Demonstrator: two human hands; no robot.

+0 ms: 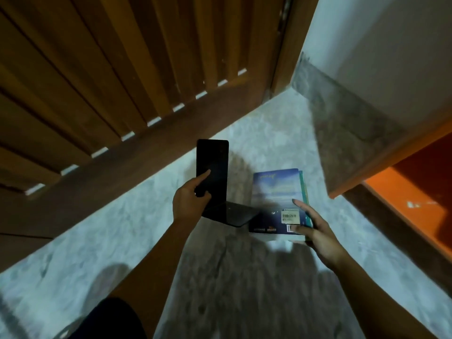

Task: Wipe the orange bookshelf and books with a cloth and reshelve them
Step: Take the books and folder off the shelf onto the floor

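So the view looks straight down at a pale marble-looking floor [117,231], and both hands are busy. The left hand [189,201] grips a black L-shaped bookend [212,160]: the thumb hooks round the edge of the upright plate and the index finger lies flat up its face, while the base plate sticks out to the right, toward the books. The right hand [320,232] holds a small stack of books [276,192] by its near right corner, with the thumb pressed across the top cover near a barcode sticker and one finger stretched along the side. The other fingers are tucked under the stack, so I can't see them. The top book has a blue sky-ish cover, and a teal book [304,189] peeks out along the right edge just below it. Honestly can't tell whether the stack is resting on the floor or lifted a bit, it's pretty blurry there. The orange bookshelf [413,192] is off at the right edge, well apart from the books, with only a corner of it showing. A brown slatted wooden door [97,81] fills the upper left, and a white wall [391,40] with a grey skirting strip runs down the upper right. A knee in dark shorts [110,319] pokes in at the bottom.
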